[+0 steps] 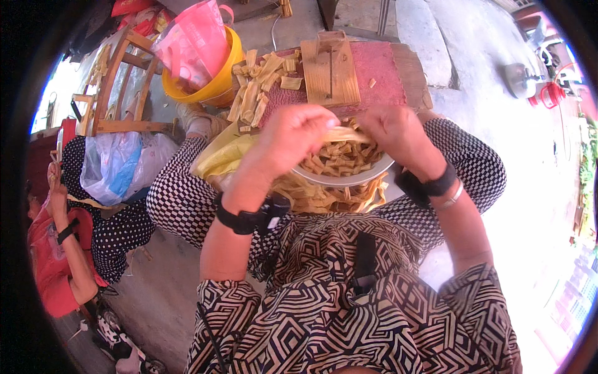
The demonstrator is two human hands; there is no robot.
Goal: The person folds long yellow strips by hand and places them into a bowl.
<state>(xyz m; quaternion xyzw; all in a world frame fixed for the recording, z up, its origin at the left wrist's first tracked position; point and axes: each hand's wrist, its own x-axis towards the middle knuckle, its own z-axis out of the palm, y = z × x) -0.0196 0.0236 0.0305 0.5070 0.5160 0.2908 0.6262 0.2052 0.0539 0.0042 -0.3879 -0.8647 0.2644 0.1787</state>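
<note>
A pale yellow, dried leaf-like strip (346, 135) stretches between my two hands. My left hand (295, 136) pinches its left end, and my right hand (396, 138) grips the right end with the fingertips partly hidden. Directly beneath is a white bowl (345, 181) filled with short folded pieces (343, 161) of similar material. Longer loose strips (322, 198) lie below the bowl, near my lap. Beyond my hands, a wooden block with a slot (322, 75) rests on a red cloth (376, 70). A pile of folded bundles (254, 93) sits to its left.
The cloth covers a wooden board (413, 75). At the left are a yellow bucket (233, 56) with a pink bag (194, 46), a wooden frame (112, 93) and plastic bags (117, 163). Another person (65, 248) sits close by on that side. A yellow sack (222, 154) lies across my left leg.
</note>
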